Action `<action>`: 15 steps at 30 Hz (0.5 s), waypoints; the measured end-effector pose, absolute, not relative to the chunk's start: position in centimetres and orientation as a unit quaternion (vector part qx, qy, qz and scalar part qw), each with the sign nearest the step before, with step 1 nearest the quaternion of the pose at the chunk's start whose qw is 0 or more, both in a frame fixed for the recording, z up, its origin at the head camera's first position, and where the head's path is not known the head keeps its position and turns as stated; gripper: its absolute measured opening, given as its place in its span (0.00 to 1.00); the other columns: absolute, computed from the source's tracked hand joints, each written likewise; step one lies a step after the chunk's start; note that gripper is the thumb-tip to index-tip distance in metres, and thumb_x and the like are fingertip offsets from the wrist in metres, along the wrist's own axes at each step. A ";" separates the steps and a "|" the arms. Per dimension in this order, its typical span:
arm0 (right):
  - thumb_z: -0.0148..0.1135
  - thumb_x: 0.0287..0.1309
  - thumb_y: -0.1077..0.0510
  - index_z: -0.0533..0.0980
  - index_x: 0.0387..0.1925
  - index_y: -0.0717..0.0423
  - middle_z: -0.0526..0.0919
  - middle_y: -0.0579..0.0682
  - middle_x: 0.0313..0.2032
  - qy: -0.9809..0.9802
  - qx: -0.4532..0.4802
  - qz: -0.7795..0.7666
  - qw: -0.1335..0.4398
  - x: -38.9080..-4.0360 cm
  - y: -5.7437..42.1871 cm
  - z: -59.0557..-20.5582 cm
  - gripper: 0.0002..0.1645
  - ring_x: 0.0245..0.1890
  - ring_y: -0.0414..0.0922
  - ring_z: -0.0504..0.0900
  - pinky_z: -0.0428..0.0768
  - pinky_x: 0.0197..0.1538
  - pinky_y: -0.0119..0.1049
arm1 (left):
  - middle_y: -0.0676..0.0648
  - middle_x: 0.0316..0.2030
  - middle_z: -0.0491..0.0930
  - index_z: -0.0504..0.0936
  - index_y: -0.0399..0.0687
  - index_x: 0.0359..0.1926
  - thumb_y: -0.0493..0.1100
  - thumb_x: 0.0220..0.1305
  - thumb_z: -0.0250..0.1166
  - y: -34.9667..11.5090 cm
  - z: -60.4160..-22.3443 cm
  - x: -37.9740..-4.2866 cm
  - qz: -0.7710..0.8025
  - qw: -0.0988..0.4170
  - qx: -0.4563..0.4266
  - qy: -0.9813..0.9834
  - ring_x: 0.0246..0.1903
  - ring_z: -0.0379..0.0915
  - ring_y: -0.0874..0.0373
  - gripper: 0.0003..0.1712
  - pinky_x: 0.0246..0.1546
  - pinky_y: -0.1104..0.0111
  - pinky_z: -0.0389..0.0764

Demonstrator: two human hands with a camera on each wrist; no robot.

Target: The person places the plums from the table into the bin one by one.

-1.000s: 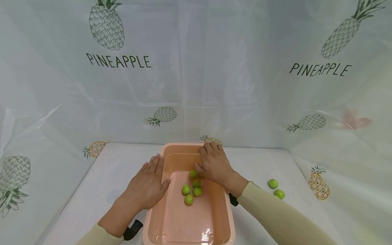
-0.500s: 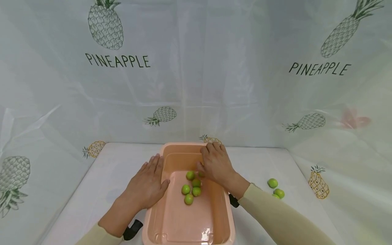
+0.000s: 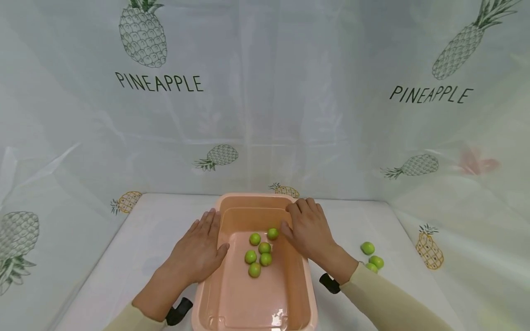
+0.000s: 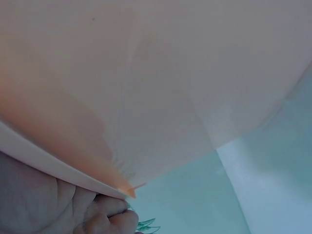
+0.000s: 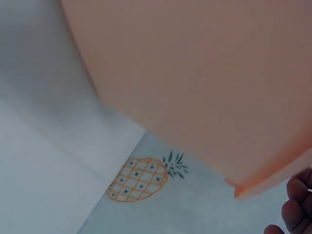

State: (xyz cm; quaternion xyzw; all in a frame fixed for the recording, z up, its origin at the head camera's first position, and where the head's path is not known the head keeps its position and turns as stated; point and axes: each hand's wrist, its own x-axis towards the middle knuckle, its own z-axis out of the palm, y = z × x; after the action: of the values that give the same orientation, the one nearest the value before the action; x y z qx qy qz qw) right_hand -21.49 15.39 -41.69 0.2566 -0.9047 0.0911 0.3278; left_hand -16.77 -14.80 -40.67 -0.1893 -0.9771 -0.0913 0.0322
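A pink plastic basin (image 3: 256, 294) stands lengthwise in front of me in the head view. Several small green limes (image 3: 265, 248) lie loosely grouped on its floor. My left hand (image 3: 194, 250) rests on the left rim with its fingers straight; in the left wrist view its fingers (image 4: 109, 219) lie below the rim. Over the right rim is my right hand (image 3: 308, 230), its fingers loosely bent and holding nothing. One lime (image 3: 272, 233) lies just left of its thumb. In the right wrist view only fingertips (image 5: 295, 209) show beside the basin's edge.
Three more limes (image 3: 376, 262) sit on the white table (image 3: 348, 220) right of the basin, one partly behind the right wrist. A pineapple-print sheet (image 3: 265, 101) hangs behind and at both sides. Each wrist wears a black strap (image 3: 180, 311).
My right hand has moved right, from over the basin's inside to its right rim. A lime has left its grasp and now lies in the basin; another rolled slightly left. The left hand stayed put.
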 end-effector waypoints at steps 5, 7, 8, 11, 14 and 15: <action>0.64 0.62 0.53 0.80 0.37 0.60 0.79 0.55 0.33 -0.889 0.261 0.094 0.365 -21.3 17.5 -42.2 0.12 0.34 0.56 0.74 0.74 0.35 0.49 | 0.27 0.79 0.55 0.55 0.25 0.79 0.54 0.79 0.57 -14.8 -40.7 -16.8 -0.089 0.034 -0.189 -0.977 0.80 0.52 0.34 0.45 0.78 0.42 0.61; 0.63 0.63 0.52 0.80 0.37 0.61 0.79 0.56 0.32 -0.889 0.255 0.089 0.369 -21.1 18.7 -42.4 0.14 0.33 0.56 0.73 0.74 0.34 0.48 | 0.26 0.79 0.55 0.55 0.24 0.79 0.54 0.79 0.58 -14.8 -40.6 -16.8 -0.090 0.035 -0.190 -0.977 0.80 0.52 0.34 0.45 0.78 0.42 0.61; 0.64 0.63 0.51 0.79 0.36 0.61 0.79 0.56 0.32 -0.891 0.250 0.087 0.369 -21.0 19.4 -42.6 0.15 0.34 0.56 0.73 0.73 0.34 0.49 | 0.26 0.79 0.56 0.55 0.24 0.79 0.53 0.79 0.58 -14.8 -40.6 -16.7 -0.090 0.035 -0.190 -0.977 0.80 0.52 0.34 0.45 0.78 0.42 0.61; 0.65 0.62 0.50 0.79 0.37 0.62 0.79 0.58 0.33 -0.893 0.241 0.073 0.374 -20.7 21.7 -43.2 0.17 0.34 0.58 0.74 0.74 0.33 0.50 | 0.26 0.79 0.55 0.55 0.25 0.79 0.53 0.79 0.57 -14.8 -40.4 -16.7 -0.090 0.031 -0.191 -0.977 0.80 0.52 0.33 0.45 0.78 0.42 0.61; 0.68 0.58 0.53 0.80 0.38 0.64 0.81 0.60 0.34 -0.896 0.234 0.057 0.374 -20.4 24.4 -43.8 0.16 0.34 0.60 0.75 0.75 0.32 0.51 | 0.27 0.79 0.55 0.55 0.25 0.80 0.53 0.79 0.57 -14.8 -40.3 -16.7 -0.089 0.026 -0.192 -0.977 0.80 0.52 0.34 0.45 0.78 0.42 0.61; 0.68 0.57 0.54 0.80 0.38 0.64 0.81 0.60 0.34 -0.897 0.232 0.051 0.373 -20.2 25.3 -44.1 0.16 0.34 0.61 0.76 0.75 0.32 0.52 | 0.27 0.80 0.55 0.55 0.25 0.80 0.53 0.79 0.57 -14.8 -40.3 -16.7 -0.090 0.024 -0.192 -0.977 0.80 0.52 0.34 0.45 0.78 0.41 0.61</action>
State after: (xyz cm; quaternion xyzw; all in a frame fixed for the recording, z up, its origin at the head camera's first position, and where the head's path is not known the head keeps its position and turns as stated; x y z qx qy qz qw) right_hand -20.22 25.34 -44.11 0.2319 -0.8968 0.0506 0.3733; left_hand -16.69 -14.76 -40.34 -0.1921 -0.9770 -0.0897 0.0244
